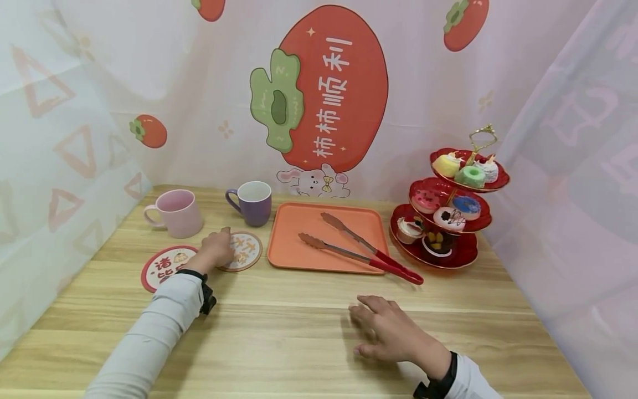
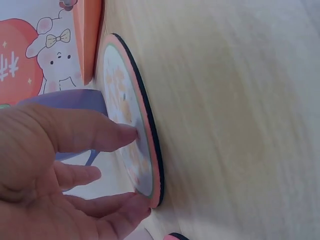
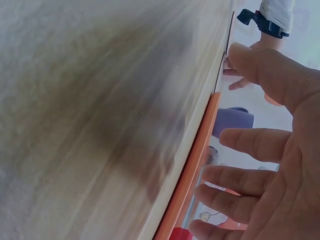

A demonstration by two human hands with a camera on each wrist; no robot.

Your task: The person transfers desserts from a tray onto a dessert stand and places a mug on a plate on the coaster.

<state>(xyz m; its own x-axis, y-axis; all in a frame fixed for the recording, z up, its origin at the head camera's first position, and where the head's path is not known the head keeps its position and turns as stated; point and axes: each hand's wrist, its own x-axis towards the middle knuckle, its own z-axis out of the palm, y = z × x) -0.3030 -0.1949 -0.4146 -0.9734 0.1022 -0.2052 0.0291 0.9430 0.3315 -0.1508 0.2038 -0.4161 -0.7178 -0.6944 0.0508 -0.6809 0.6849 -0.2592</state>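
From the head view, I am reaching my left hand (image 1: 217, 248) out to the round coaster (image 1: 243, 250) that is lying flat on the counter (image 1: 309, 321), just left of the orange tray (image 1: 326, 235) and in front of the purple mug (image 1: 253, 203). My fingers are resting on its left edge, so I judge I am in the middle of taking hold of this coaster or sliding it. My right hand (image 1: 391, 331) is hovering low over the bare wood near me, fingers spread and holding nothing. A second coaster with a red rim (image 1: 164, 266) is lying beside my left wrist, with the pink mug (image 1: 176, 213) behind it.

From the left wrist view, my fingertips (image 2: 127, 134) are touching the printed face of the coaster (image 2: 131, 117), fingers fairly straight, thumb near the rim below. Being a disc, it has no long axis; its printed side is facing up. The next move, I think, is calling for a thumb under the thin edge, or firm downward pressure to slide it.

From the right wrist view, my right hand (image 3: 280, 150) is open with fingers apart, the tray's edge (image 3: 192, 170) lying beyond it.
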